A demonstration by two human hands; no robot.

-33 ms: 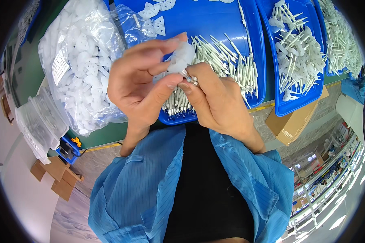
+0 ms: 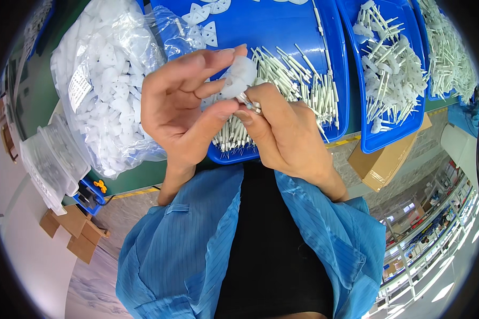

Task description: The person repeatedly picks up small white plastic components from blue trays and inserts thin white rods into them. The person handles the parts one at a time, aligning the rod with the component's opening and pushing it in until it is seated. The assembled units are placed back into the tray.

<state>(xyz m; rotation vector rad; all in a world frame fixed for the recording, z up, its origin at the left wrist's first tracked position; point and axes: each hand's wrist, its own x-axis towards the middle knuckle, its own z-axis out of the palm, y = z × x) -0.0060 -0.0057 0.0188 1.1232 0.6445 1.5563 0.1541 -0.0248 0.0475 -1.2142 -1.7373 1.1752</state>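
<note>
- Your green table (image 2: 138,179) is crowded, so small dropped bits could get lost.
- Your right hand (image 2: 285,127) pinches thin white sticks (image 2: 256,106); squeezing too hard could bend them.
- Your left hand (image 2: 178,103) grips the cloudy white, rounded plastic piece (image 2: 241,74), touching those sticks above the shallow blue plastic tray (image 2: 282,29); a loose grip could let it slip.
- Farther off, the second blue tray (image 2: 388,141), full of white parts (image 2: 391,80), pokes past the table's edge; a bump could tip it.

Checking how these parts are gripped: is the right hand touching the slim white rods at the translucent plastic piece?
Touching: the head view shows the right hand pinching the slim white rods between thumb and index finger.
</note>
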